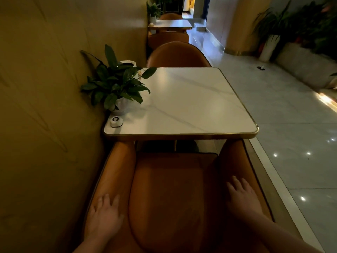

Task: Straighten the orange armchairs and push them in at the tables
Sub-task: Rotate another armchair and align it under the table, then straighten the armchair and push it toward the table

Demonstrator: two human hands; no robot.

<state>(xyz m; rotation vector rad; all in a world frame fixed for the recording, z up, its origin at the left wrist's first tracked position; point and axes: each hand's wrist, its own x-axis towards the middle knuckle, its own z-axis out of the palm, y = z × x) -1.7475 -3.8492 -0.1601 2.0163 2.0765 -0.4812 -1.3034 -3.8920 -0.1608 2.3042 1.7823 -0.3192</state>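
Note:
An orange armchair [169, 190] stands right below me, facing a white marble table [191, 105] with a gold rim. The front ends of its arms reach just under the table's near edge. My left hand [104, 216] lies flat on the chair's left arm, fingers spread. My right hand [242, 196] lies flat on the right arm, fingers spread too. Neither hand grips anything. A second orange armchair [177, 54] sits at the far side of the table, its back towards a third one [168, 39]. Further off is another table [173, 24].
A potted green plant [116, 84] and a small white call button [116, 121] stand on the table's left side, by the wall [45, 106]. The chair's left arm is close to that wall. A shiny tiled aisle [282, 125] runs along the right, with planters [269, 46] beyond.

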